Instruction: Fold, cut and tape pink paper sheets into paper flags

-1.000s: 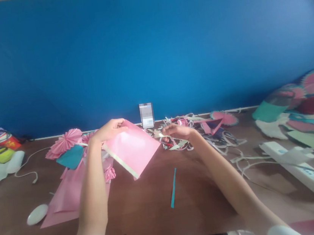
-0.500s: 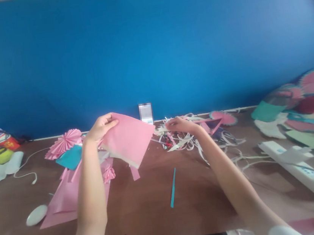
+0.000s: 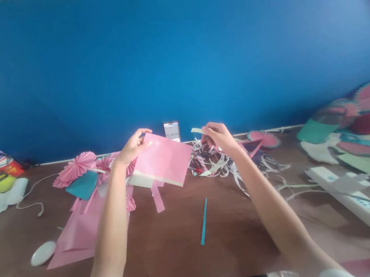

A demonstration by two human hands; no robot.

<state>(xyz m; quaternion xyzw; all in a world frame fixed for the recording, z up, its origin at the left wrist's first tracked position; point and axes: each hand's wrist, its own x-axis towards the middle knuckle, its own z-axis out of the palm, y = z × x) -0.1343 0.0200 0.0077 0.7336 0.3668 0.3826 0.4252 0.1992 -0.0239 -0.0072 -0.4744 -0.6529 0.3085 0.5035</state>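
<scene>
Grips pink sheet (image 3: 164, 162) by its corner with left hand (image 3: 133, 145), just above the bench (image 3: 186, 255). Pinches pale strip (image 3: 196, 130) with right hand (image 3: 217, 135) over paper scraps (image 3: 215, 164). Cannot tell the red tub (image 3: 8, 167)'s contents.

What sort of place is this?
Likely a paper-craft worktable: pink paper fans and cut strips litter the brown table, the left hand holds a pink sheet, and the right hand pinches a pale strip.

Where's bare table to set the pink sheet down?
Table is bare between left forearm and teal strip, also beyond the white mouse. Crowded: paper scraps at the back, power strip and cutouts right.
</scene>
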